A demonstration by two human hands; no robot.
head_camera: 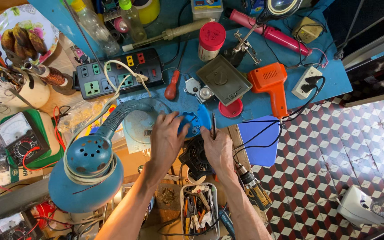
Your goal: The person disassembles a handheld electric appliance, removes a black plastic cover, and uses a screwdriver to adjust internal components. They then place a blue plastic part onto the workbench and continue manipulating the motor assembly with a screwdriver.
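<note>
Fingers of the left hand (165, 138) press on a blue plastic part (195, 122) at the bench edge; the right hand (218, 149) pinches a thin dark tool (214, 126) against it. At twelve o'clock lies a blue worktop (334, 82), with an orange soldering gun (272, 84) at two, a blue desk lamp (90, 164) at nine, and a checkered tile floor (334, 146) at four.
</note>
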